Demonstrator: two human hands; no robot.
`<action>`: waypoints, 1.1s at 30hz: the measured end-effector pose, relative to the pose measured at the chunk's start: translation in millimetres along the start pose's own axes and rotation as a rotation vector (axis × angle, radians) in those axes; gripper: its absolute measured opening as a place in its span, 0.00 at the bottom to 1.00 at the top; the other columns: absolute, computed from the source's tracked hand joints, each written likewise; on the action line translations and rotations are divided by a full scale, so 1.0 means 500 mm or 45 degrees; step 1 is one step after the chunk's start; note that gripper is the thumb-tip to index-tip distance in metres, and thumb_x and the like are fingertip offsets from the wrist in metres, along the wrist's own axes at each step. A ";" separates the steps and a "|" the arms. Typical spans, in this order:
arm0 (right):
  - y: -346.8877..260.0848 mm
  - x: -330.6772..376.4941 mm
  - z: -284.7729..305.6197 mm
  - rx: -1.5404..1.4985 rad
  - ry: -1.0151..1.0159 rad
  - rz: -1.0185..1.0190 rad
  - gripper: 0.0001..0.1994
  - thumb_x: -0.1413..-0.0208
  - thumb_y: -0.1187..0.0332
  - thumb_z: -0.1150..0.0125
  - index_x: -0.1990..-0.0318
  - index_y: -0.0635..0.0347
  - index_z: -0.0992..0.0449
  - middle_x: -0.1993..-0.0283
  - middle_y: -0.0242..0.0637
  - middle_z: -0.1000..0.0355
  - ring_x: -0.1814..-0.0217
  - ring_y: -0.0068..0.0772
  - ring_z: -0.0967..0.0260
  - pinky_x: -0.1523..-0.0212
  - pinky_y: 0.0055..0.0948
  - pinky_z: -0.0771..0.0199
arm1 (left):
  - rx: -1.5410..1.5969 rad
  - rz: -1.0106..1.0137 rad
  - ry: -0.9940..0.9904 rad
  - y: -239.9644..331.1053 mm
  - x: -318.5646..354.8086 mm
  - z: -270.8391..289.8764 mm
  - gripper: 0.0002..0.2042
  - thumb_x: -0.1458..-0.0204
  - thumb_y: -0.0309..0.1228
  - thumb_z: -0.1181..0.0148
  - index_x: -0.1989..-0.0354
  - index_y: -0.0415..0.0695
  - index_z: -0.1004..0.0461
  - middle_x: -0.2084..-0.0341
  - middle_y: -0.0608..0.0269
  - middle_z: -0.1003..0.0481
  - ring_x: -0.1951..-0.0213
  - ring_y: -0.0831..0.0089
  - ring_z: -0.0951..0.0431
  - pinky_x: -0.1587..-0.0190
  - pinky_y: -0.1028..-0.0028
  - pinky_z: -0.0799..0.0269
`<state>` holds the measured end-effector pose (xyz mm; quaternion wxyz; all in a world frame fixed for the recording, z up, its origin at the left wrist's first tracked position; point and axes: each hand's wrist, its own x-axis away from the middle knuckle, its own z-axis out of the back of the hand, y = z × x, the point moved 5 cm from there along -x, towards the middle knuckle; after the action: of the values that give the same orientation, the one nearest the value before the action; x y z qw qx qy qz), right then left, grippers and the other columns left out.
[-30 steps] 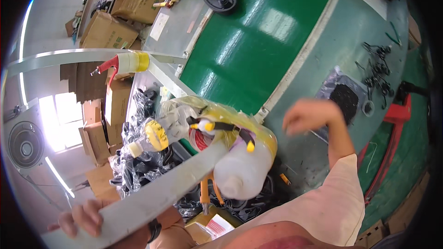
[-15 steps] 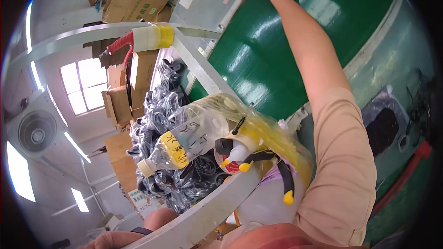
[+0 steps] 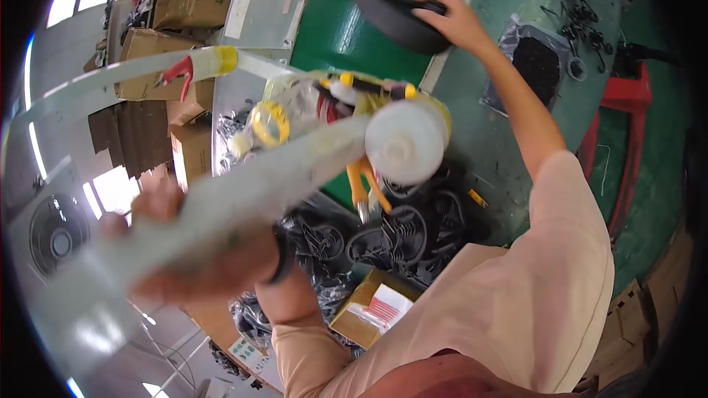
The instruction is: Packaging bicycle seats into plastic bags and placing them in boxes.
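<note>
My right hand (image 3: 459, 23) grips a black, rounded plastic part (image 3: 391, 15) by its edge, above the green belt surface (image 3: 354, 22). The part is blurred, so its exact kind is unclear. At the lower left, my left hand (image 3: 210, 265) is wrapped around a white metal post (image 3: 243, 177), which hides part of the palm. A holder fixed on the post carries a white round container (image 3: 404, 144), yellow-and-black-handled tools (image 3: 376, 87), an orange-handled tool (image 3: 360, 184) and a clear bottle with yellow tape (image 3: 269, 124).
Black parts in clear plastic (image 3: 413, 232) lie below the post, beside an open cardboard box (image 3: 372, 309). A bag of small black pieces (image 3: 535, 66) and black cables (image 3: 579, 15) rest on the right table. A red-handled air gun (image 3: 177, 75) hangs at the left. A red frame (image 3: 627, 103) stands far right.
My right hand has come back from the far side of the belt with the black part. My left hand has risen along the post. The view has turned to the right.
</note>
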<state>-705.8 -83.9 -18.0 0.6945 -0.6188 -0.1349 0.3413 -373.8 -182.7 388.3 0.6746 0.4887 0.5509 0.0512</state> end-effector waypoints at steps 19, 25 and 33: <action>-0.756 1.083 0.064 0.239 -0.906 0.410 0.20 0.44 0.68 0.22 0.43 0.58 0.16 0.44 0.45 0.16 0.48 0.48 0.16 0.51 0.41 0.16 | 0.619 1.698 0.532 0.293 1.092 0.266 0.25 0.28 0.35 0.43 0.25 0.44 0.34 0.35 0.57 0.22 0.36 0.62 0.20 0.33 0.58 0.22; -0.537 1.149 -0.116 -0.218 -1.343 -0.617 0.52 0.35 0.55 0.25 0.12 0.54 0.55 0.19 0.56 0.38 0.14 0.48 0.44 0.17 0.45 0.44 | 0.960 1.724 0.904 0.496 1.307 0.487 0.28 0.30 0.48 0.41 0.34 0.37 0.24 0.45 0.50 0.14 0.49 0.60 0.11 0.40 0.58 0.14; -0.594 1.565 -0.138 -0.367 -1.361 -1.595 0.34 0.39 0.65 0.27 0.28 0.66 0.31 0.43 0.49 0.18 0.49 0.41 0.15 0.48 0.42 0.12 | -1.131 1.243 0.822 0.492 1.582 0.724 0.21 0.30 0.49 0.41 0.61 0.42 0.16 0.69 0.47 0.15 0.63 0.46 0.13 0.59 0.51 0.19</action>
<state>-0.9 364.2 66.9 0.5122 -0.2670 -0.8076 0.1192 335.4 206.7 -14.7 0.5134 0.3196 0.3691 0.7058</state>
